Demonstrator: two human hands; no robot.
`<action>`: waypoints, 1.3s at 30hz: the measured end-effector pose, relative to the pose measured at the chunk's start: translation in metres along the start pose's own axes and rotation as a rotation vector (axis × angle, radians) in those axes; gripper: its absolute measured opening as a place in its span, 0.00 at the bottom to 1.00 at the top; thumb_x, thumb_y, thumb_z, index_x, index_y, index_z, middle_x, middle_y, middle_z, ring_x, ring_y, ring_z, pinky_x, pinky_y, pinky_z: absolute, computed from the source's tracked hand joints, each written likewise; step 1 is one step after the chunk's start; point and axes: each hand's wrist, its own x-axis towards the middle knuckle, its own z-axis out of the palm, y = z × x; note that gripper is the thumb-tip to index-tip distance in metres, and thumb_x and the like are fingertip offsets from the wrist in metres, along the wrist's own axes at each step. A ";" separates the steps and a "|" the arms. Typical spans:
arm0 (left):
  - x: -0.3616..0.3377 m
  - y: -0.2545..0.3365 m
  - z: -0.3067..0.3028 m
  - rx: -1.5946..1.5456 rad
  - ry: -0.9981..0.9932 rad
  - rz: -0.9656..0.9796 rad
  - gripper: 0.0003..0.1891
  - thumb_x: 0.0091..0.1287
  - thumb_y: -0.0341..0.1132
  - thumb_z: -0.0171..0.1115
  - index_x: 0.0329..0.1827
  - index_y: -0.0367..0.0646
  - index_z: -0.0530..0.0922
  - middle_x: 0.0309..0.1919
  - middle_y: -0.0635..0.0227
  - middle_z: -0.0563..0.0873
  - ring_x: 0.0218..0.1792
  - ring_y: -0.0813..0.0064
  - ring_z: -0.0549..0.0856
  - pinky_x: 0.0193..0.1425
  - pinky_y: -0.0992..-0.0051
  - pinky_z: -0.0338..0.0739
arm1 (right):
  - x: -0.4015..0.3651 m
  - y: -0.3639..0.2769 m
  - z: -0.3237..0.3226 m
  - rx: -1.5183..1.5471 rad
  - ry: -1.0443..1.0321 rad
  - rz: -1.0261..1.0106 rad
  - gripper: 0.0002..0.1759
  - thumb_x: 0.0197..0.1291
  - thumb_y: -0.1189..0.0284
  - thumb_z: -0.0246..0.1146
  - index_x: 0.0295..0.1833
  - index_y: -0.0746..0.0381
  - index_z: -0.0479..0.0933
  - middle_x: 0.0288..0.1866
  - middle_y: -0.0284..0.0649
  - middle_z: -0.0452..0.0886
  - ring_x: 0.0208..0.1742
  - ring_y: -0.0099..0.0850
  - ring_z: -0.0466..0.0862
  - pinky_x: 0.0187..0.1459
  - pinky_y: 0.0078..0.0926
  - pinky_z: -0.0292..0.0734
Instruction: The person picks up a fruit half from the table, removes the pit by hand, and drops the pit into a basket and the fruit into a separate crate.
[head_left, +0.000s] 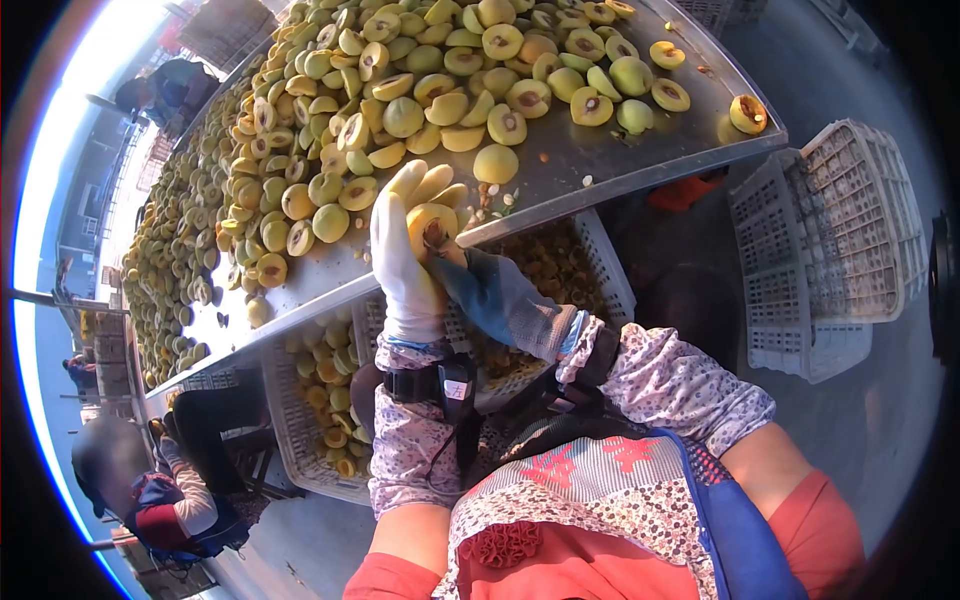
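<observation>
My left hand (408,245), in a white glove, is closed around a yellow-green peach half (428,222), its cut face with the brown pit hollow turned towards me. Against that cut face presses my right hand (505,300), in a blue-grey glove, fingers closed together at the pit. Whatever the right fingers grip is hidden. Both hands are at the near edge of a metal table (600,175), which bears a big heap of peach halves (400,110). Small pale kernels (484,205) lie on the table close beyond the hands.
Below the hands stands a crate (605,265) of brownish pieces; left of it, another crate (300,455) holds peach halves. Stacked plastic crates (800,250) are at the right. A seated person (170,490) is at the lower left, another person (175,95) at the far left.
</observation>
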 end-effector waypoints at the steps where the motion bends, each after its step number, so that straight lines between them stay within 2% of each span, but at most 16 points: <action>1: -0.001 -0.002 0.002 -0.073 0.030 0.035 0.21 0.80 0.46 0.49 0.54 0.33 0.80 0.42 0.52 0.88 0.36 0.65 0.88 0.37 0.74 0.82 | 0.004 0.012 0.005 0.012 0.023 -0.100 0.28 0.75 0.50 0.55 0.51 0.69 0.80 0.37 0.49 0.87 0.42 0.30 0.87 0.44 0.33 0.80; 4: 0.007 -0.003 -0.021 0.090 -0.080 -0.037 0.22 0.80 0.46 0.48 0.56 0.34 0.78 0.42 0.53 0.87 0.34 0.64 0.87 0.44 0.70 0.85 | -0.006 -0.008 -0.006 0.052 -0.091 -0.025 0.33 0.74 0.44 0.53 0.45 0.67 0.80 0.29 0.43 0.83 0.30 0.30 0.84 0.32 0.32 0.79; 8: 0.012 0.011 -0.036 0.271 -0.323 -0.050 0.20 0.79 0.43 0.48 0.53 0.33 0.80 0.34 0.56 0.87 0.29 0.68 0.86 0.32 0.74 0.82 | -0.012 -0.032 -0.025 0.030 -0.375 0.177 0.38 0.72 0.37 0.49 0.36 0.65 0.76 0.19 0.35 0.72 0.14 0.27 0.74 0.16 0.27 0.70; 9: 0.014 0.014 -0.036 0.175 -0.312 -0.229 0.20 0.79 0.43 0.50 0.50 0.33 0.82 0.31 0.56 0.87 0.28 0.68 0.86 0.30 0.75 0.82 | -0.010 -0.028 -0.024 -0.040 -0.364 0.137 0.37 0.72 0.38 0.48 0.34 0.64 0.73 0.17 0.33 0.70 0.12 0.25 0.70 0.14 0.25 0.67; 13: 0.013 0.009 -0.037 0.148 -0.349 -0.241 0.20 0.78 0.45 0.51 0.51 0.34 0.82 0.31 0.58 0.86 0.29 0.68 0.87 0.29 0.75 0.80 | -0.014 -0.024 -0.034 0.040 -0.453 0.281 0.36 0.72 0.37 0.48 0.33 0.62 0.73 0.16 0.30 0.68 0.12 0.22 0.68 0.14 0.24 0.64; 15: 0.005 0.005 -0.023 0.039 -0.245 -0.235 0.20 0.79 0.46 0.51 0.52 0.35 0.82 0.31 0.60 0.86 0.30 0.68 0.86 0.31 0.74 0.81 | -0.009 -0.019 -0.036 0.530 -0.762 0.550 0.37 0.73 0.36 0.46 0.32 0.60 0.73 0.16 0.28 0.66 0.11 0.21 0.65 0.13 0.23 0.62; 19: 0.012 0.011 -0.023 -0.162 0.018 -0.178 0.21 0.77 0.48 0.52 0.54 0.37 0.81 0.36 0.63 0.85 0.35 0.66 0.86 0.37 0.69 0.83 | -0.009 -0.009 -0.028 0.419 -0.718 0.522 0.35 0.74 0.40 0.49 0.35 0.62 0.77 0.19 0.27 0.69 0.16 0.20 0.70 0.19 0.21 0.68; 21: 0.023 0.018 -0.049 -0.143 0.161 -0.108 0.23 0.76 0.50 0.54 0.56 0.38 0.80 0.43 0.65 0.85 0.41 0.66 0.86 0.41 0.68 0.83 | -0.005 0.022 -0.017 -0.086 -0.468 -0.067 0.28 0.74 0.48 0.56 0.42 0.64 0.82 0.25 0.34 0.80 0.27 0.30 0.83 0.32 0.29 0.79; 22: 0.021 0.034 -0.062 -0.045 0.192 -0.045 0.22 0.76 0.48 0.55 0.57 0.38 0.80 0.44 0.65 0.85 0.41 0.66 0.86 0.41 0.68 0.84 | -0.006 0.016 -0.022 -0.088 -0.470 -0.073 0.28 0.74 0.48 0.56 0.42 0.64 0.82 0.25 0.34 0.80 0.27 0.30 0.83 0.32 0.29 0.79; 24: 0.013 0.068 -0.097 0.475 0.187 0.214 0.14 0.74 0.36 0.61 0.58 0.39 0.81 0.39 0.67 0.85 0.37 0.70 0.86 0.38 0.73 0.82 | -0.011 0.003 -0.039 -0.937 -0.346 0.222 0.21 0.70 0.55 0.63 0.48 0.63 0.84 0.35 0.45 0.88 0.43 0.44 0.88 0.47 0.38 0.82; 25: 0.033 0.070 -0.150 0.394 0.344 0.019 0.13 0.72 0.35 0.63 0.56 0.41 0.82 0.36 0.68 0.86 0.38 0.71 0.86 0.38 0.75 0.82 | -0.014 0.005 -0.043 -1.021 -0.342 0.154 0.21 0.68 0.55 0.64 0.50 0.63 0.84 0.41 0.53 0.88 0.48 0.52 0.87 0.50 0.45 0.81; 28: 0.018 0.094 -0.140 1.420 0.719 0.071 0.17 0.71 0.38 0.64 0.57 0.38 0.83 0.40 0.65 0.88 0.38 0.72 0.85 0.46 0.74 0.81 | -0.024 -0.007 -0.039 -0.852 -0.157 -0.039 0.22 0.69 0.53 0.63 0.50 0.62 0.83 0.41 0.53 0.88 0.47 0.50 0.88 0.50 0.44 0.82; 32: 0.039 0.058 -0.091 0.933 0.068 0.266 0.16 0.68 0.39 0.69 0.53 0.38 0.84 0.40 0.68 0.87 0.38 0.80 0.81 0.47 0.76 0.78 | -0.017 -0.018 -0.042 -0.948 -0.223 0.127 0.22 0.70 0.51 0.59 0.56 0.57 0.83 0.52 0.48 0.87 0.56 0.48 0.86 0.59 0.42 0.80; 33: 0.040 0.046 -0.061 0.884 -0.069 0.132 0.15 0.67 0.40 0.70 0.50 0.38 0.85 0.39 0.68 0.87 0.39 0.78 0.82 0.46 0.75 0.78 | -0.015 -0.015 -0.044 -0.951 -0.215 0.129 0.22 0.70 0.51 0.59 0.56 0.57 0.83 0.52 0.48 0.87 0.56 0.48 0.86 0.59 0.42 0.80; 36: 0.055 -0.005 0.005 1.298 -0.371 0.187 0.25 0.61 0.54 0.69 0.45 0.39 0.82 0.42 0.52 0.86 0.46 0.53 0.85 0.55 0.61 0.78 | -0.011 -0.005 -0.049 -0.948 -0.190 0.130 0.22 0.71 0.52 0.57 0.57 0.56 0.84 0.55 0.47 0.87 0.59 0.46 0.86 0.60 0.41 0.79; 39: 0.065 -0.048 0.036 1.491 -0.425 0.221 0.29 0.56 0.55 0.70 0.49 0.40 0.78 0.46 0.49 0.85 0.50 0.49 0.84 0.58 0.58 0.78 | -0.006 -0.008 -0.053 -1.021 -0.274 0.334 0.22 0.72 0.54 0.56 0.59 0.54 0.84 0.57 0.45 0.87 0.59 0.46 0.86 0.60 0.44 0.80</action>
